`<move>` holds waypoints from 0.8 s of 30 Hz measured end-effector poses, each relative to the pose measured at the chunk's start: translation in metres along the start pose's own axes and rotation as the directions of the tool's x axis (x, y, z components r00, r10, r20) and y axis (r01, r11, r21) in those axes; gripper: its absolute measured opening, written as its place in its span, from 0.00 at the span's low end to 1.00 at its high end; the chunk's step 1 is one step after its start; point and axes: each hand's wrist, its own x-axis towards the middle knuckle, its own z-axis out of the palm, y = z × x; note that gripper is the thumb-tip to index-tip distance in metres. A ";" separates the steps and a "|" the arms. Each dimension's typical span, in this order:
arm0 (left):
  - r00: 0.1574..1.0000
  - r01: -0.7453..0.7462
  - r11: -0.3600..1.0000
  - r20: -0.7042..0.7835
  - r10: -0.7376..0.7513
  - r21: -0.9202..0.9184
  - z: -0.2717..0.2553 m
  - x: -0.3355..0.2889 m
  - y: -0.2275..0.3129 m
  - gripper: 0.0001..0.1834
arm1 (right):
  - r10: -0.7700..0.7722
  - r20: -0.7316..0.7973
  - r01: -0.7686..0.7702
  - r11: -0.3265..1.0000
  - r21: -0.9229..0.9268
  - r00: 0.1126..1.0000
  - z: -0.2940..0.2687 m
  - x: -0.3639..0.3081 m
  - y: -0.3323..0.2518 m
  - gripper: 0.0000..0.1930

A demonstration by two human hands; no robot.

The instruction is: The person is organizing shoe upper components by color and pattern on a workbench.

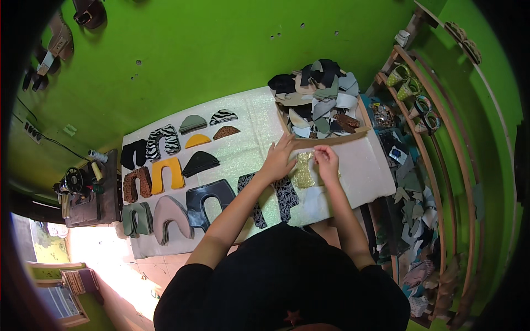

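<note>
On the table's right part lies a gold glitter cut-out (304,171), partly covered by my right hand. My right hand (327,164) is closed, its thumb and fingers pinched together at the piece's upper edge; the exact grip is too small to make out. To its left, my left hand (277,159) has its fingers spread, near the front wall of an open cardboard box (331,138). Beneath my left wrist and forearm is a black-and-grey patterned U-shaped piece (285,199), partly hidden. A pale flat piece (317,203) lies just below the gold one.
Scraps (327,105) heap high in the box. Stacks of U-shaped pieces, such as yellow ones (168,175), and half-round pieces (200,163) cover the table's left. A sewing machine (73,180) stands far left. At right are a wooden rack (428,149) with sandals and more scraps (411,204).
</note>
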 end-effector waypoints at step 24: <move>0.980 0.171 0.980 0.083 -0.179 0.101 0.033 0.031 -0.002 0.48 | 0.069 -0.036 -0.077 0.936 -0.344 0.997 -0.026 0.326 -0.023 0.25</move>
